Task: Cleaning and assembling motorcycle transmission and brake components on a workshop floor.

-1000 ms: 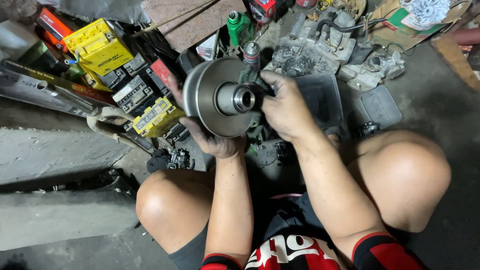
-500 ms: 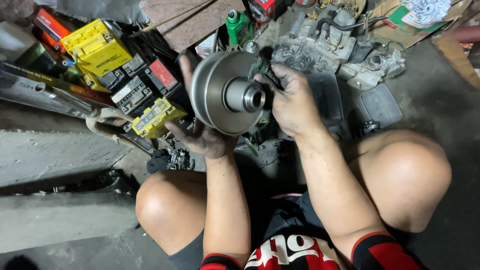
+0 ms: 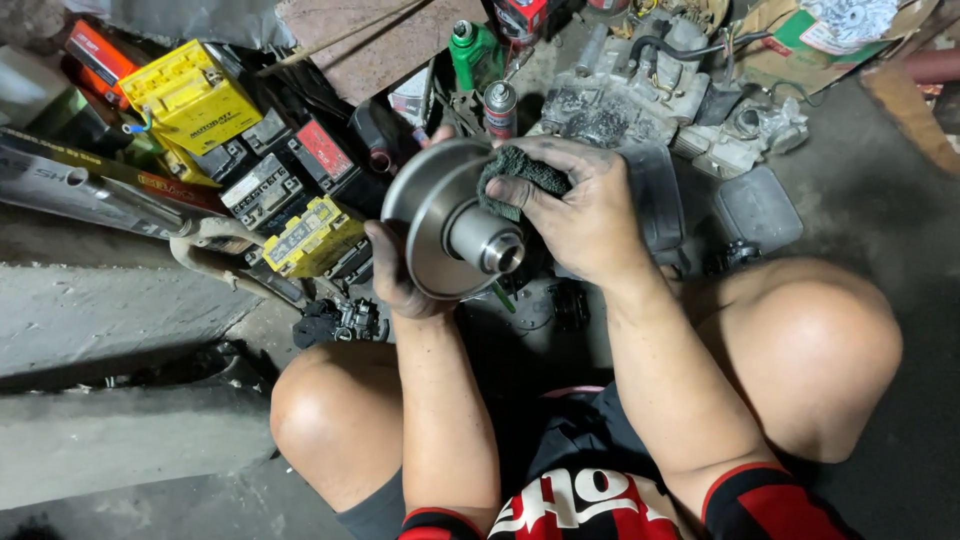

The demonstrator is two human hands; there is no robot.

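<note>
Where pad (image 3: 520, 170) presses, pulley face (image 3: 430, 210) hidden

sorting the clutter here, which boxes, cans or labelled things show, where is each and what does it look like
Yellow battery: upper left, boxy, dark label.
Smaller yellow battery: left of the metal pulley, lying tilted.
Black battery: between them, white label.
Green bottle: top centre.
Spray can: just above the right hand, silver, red band.
</note>
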